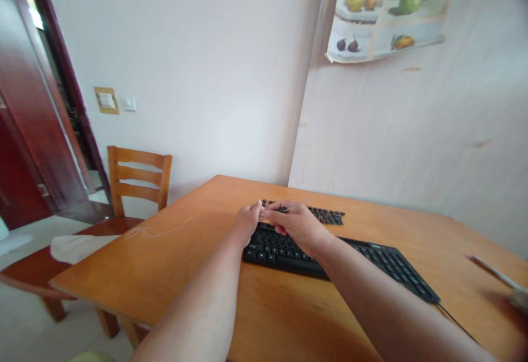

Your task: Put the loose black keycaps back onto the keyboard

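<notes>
A black keyboard [280,260] lies on the wooden table below both hands. Part of its left half shows bare sockets with no keycaps. Above that part my left hand [248,220] is closed, its fingertips meeting those of my right hand [297,222]. The right hand is closed too, in a pinch of thumb and fingers. A small dark patch shows between the right fingers; whether it is a held keycap or the background, I cannot tell. Behind the keyboard, loose black keycaps [332,217] lie in rows, partly hidden by my right hand.
The wooden table [185,257] reaches to the wall. A cable [456,318] runs from the keyboard's right end. A thin brush-like stick [495,274] lies at the far right. A wooden chair [138,180] with a white cloth [78,246] on it stands at the left.
</notes>
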`<state>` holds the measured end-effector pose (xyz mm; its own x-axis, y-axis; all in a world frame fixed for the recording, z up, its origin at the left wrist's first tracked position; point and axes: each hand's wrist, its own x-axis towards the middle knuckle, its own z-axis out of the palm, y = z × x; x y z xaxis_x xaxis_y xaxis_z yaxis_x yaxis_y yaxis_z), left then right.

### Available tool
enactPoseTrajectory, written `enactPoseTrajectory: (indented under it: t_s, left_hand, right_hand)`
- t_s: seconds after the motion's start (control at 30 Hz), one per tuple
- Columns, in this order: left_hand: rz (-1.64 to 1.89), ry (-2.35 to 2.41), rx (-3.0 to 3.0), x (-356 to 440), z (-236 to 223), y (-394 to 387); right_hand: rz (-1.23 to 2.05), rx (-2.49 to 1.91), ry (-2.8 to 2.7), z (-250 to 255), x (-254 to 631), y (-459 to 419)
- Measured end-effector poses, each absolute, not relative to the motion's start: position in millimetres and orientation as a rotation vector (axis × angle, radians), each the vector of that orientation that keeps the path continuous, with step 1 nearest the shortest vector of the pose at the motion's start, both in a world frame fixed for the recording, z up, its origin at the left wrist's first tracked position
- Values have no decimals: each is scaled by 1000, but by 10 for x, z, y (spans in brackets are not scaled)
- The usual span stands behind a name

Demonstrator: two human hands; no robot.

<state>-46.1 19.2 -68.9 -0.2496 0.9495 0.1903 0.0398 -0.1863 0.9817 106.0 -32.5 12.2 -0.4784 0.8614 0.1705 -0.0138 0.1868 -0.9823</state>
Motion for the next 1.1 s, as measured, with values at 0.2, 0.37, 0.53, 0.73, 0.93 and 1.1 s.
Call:
enactPoseTrajectory:
  t_s: [0.2,0.37,0.53,0.73,0.93,1.1]
  left_hand:
    - [1553,1285,1149,-460,-722,237]
    - [1608,1303,1052,-428,-709,260]
    - [1606,1327,1029,-419,-691,223]
    - [1602,1322,1035,-419,-680,207]
    - [1611,1326,1027,-420,-700,232]
    - [1595,1356,1036,-393,-691,231]
  right_hand:
    - [1300,-883,-1827,-139,968,-314]
    - [1239,-913,-1996,-224,1021,-277]
    - [1211,-932,-2080,-243,1011,-269]
    - [1201,-937,-2131,-310,1015,-240]
    - [1165,-933,-2158,-343,1005,-234]
    - [1108,-912,-2211,-356,988,-250]
